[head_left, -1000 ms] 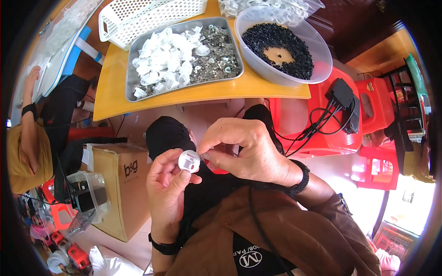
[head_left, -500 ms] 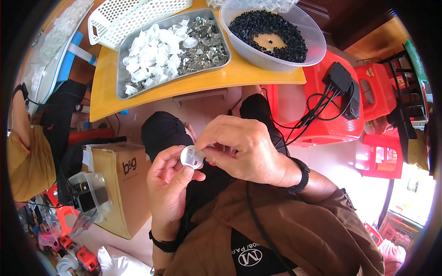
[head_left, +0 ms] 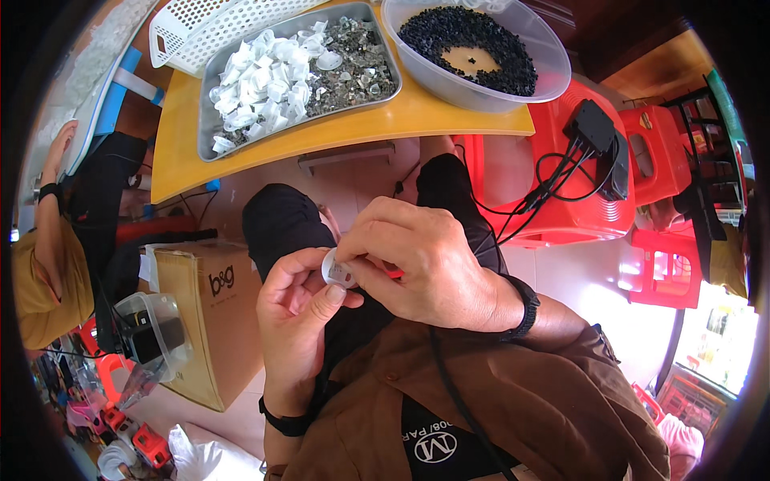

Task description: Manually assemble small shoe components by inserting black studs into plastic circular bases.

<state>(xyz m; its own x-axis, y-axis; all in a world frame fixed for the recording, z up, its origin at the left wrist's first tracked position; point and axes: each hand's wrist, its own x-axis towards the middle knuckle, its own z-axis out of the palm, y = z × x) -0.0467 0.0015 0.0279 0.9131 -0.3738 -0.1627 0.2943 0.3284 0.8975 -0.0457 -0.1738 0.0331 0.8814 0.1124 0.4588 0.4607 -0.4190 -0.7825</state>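
Over my lap, my left hand pinches a small round white plastic cap between thumb and fingers, its inner side partly turned up. My right hand reaches across from the right, fingers bent and closed at the cap's right edge. Those fingertips cover part of the cap, and whatever they pinch is hidden. Beyond my knees a metal tray sits on the yellow table. White plastic pieces are heaped in its left part, small grey and clear bits in its right part.
A clear tub of small black pieces stands right of the tray, a white perforated basket behind it. Red stools with cables are at right. A cardboard box stands left; another person's arm shows far left.
My right fingers have moved in over the cap, covering more of it, and the cap has tilted. At far left the other person's hand has risen toward the surface there.
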